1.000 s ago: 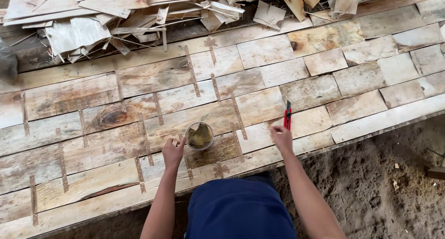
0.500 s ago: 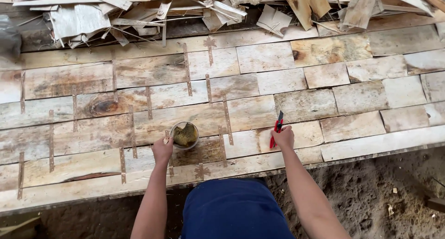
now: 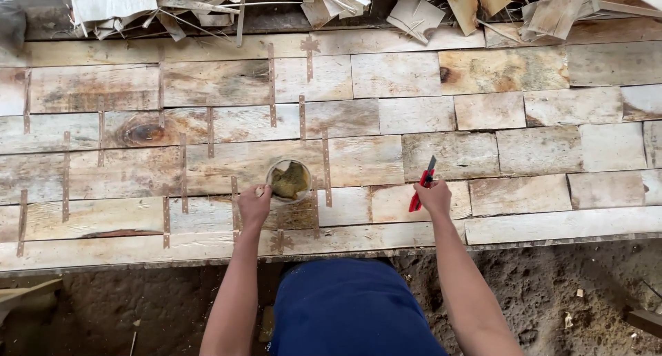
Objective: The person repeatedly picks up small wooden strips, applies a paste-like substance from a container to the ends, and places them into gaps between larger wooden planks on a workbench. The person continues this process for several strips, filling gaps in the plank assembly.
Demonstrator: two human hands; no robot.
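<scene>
left hand [image 3: 254,203]: fingers curled, grip closed on the rim of the round container [image 3: 289,181], at its left side
right hand [image 3: 434,197]: grip closed around red utility knife [image 3: 422,184], blade end up, away from the person
round container: sits on the veneer sheets [image 3: 393,73], near table's front edge, yellowish-brown stuff inside
red utility knife: raised just over the sheets, well right of the container
table [image 3: 552,226]: covered in pale patched wood sheets, brown tape strips [image 3: 271,85] over the joints
scrap pile [image 3: 414,11]: broken veneer pieces along far edge
floor [image 3: 565,294]: bare dirt
person: blue garment [image 3: 352,308], both forearms reaching forward
</scene>
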